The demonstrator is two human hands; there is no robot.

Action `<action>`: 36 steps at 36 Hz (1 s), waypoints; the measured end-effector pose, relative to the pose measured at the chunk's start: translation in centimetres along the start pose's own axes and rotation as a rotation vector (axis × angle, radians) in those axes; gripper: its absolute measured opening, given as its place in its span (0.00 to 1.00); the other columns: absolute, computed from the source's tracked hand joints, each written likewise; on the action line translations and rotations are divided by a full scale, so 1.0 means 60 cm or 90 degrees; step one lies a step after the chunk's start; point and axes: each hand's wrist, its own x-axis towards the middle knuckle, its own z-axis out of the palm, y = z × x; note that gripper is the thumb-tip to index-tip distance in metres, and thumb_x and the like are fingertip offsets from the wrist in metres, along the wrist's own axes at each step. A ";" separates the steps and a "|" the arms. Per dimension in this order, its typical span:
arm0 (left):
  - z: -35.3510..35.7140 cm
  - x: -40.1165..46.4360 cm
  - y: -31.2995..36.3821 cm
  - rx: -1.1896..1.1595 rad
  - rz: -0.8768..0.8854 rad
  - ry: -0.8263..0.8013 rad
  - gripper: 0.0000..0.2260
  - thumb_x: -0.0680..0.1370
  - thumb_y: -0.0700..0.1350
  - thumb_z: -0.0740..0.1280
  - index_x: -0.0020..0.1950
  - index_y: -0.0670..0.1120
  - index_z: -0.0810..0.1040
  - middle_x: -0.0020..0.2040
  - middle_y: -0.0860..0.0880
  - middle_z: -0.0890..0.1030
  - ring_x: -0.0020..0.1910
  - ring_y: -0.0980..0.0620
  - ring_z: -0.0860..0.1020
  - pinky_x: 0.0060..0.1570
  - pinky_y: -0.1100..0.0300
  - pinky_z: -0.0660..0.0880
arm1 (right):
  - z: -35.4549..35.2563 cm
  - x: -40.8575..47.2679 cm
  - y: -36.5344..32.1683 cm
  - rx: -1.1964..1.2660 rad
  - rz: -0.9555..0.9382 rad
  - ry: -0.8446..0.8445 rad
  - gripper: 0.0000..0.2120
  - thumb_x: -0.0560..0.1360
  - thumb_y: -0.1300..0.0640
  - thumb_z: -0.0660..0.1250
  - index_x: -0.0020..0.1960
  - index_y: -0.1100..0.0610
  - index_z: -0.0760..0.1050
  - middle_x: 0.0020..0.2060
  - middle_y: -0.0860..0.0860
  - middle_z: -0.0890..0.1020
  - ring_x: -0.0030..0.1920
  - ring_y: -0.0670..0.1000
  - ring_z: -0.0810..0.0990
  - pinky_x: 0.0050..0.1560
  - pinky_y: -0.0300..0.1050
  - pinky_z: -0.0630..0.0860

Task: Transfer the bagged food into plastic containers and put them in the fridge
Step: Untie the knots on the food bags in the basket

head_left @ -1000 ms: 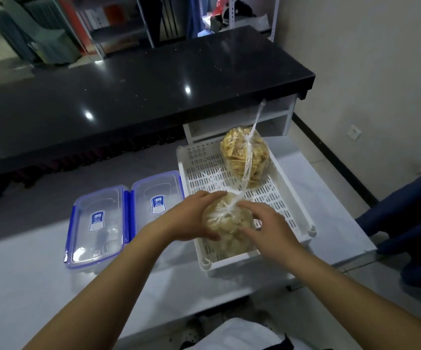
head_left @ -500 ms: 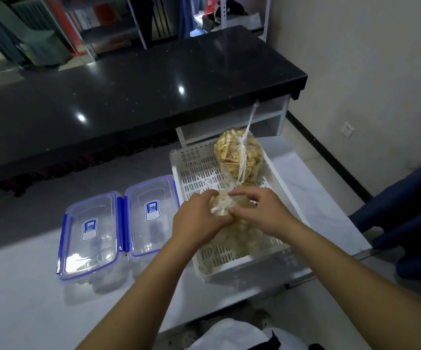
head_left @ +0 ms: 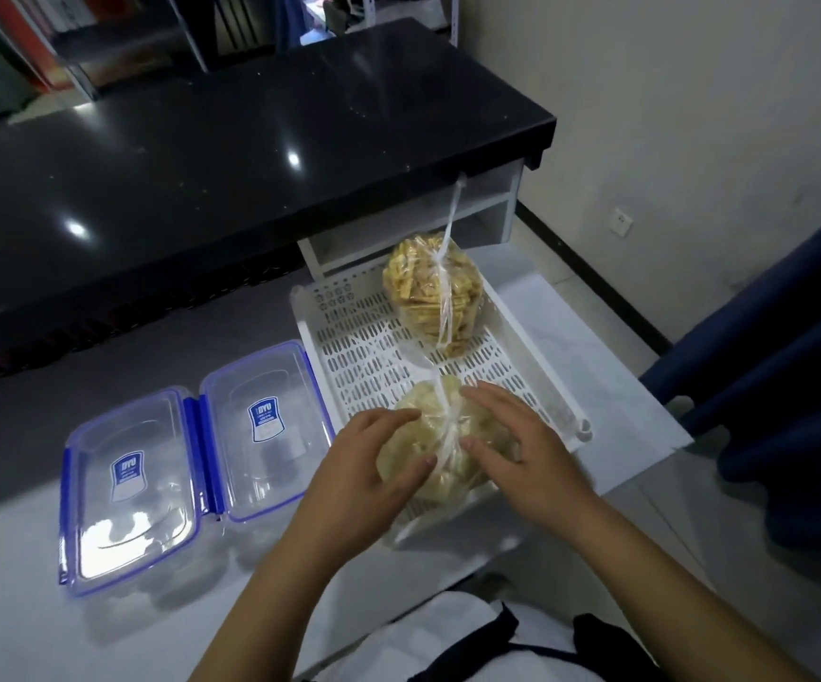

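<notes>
Two clear bags of food lie in a white perforated tray (head_left: pixel 349 347). The far bag (head_left: pixel 430 295) holds yellow-brown sticks and is tied with a long white strip. The near bag (head_left: pixel 448 465) holds paler pieces, and its tied neck points up. My left hand (head_left: pixel 374 465) cups the near bag's left side. My right hand (head_left: pixel 521 450) cups its right side. Both thumbs lie close to the tied neck. Two clear plastic containers with blue-edged lids (head_left: pixel 128 489) (head_left: pixel 266 425) sit shut, side by side, left of the tray.
The tray and containers stand on a white table (head_left: pixel 30 632). A black counter (head_left: pixel 202 155) overhangs behind it, with white shelving (head_left: pixel 507 209) below. A dark blue cloth (head_left: pixel 792 361) hangs at the right beside a beige wall. No fridge is in view.
My hands have moved from pinching the near bag's tied neck down onto its sides. The camera has tilted slightly downward.
</notes>
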 end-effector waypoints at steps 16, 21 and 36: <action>0.006 0.059 0.026 0.106 0.004 0.036 0.15 0.73 0.58 0.74 0.58 0.57 0.83 0.61 0.58 0.78 0.61 0.56 0.75 0.58 0.55 0.75 | -0.037 0.030 -0.027 -0.115 -0.009 -0.024 0.11 0.76 0.55 0.72 0.57 0.47 0.82 0.60 0.39 0.78 0.62 0.37 0.74 0.64 0.30 0.67; 0.016 0.070 0.032 0.167 -0.026 0.036 0.11 0.73 0.58 0.73 0.54 0.57 0.85 0.63 0.59 0.76 0.62 0.57 0.74 0.52 0.57 0.72 | -0.036 0.052 -0.038 -0.222 -0.023 -0.059 0.10 0.76 0.53 0.72 0.57 0.49 0.83 0.63 0.44 0.77 0.64 0.46 0.73 0.67 0.46 0.69; 0.032 0.054 0.033 -0.093 -0.041 0.225 0.05 0.74 0.41 0.77 0.41 0.51 0.87 0.55 0.59 0.79 0.52 0.61 0.81 0.50 0.54 0.81 | -0.060 0.106 -0.045 -0.236 -0.066 -0.136 0.05 0.74 0.52 0.74 0.41 0.47 0.79 0.53 0.41 0.80 0.55 0.45 0.77 0.57 0.45 0.75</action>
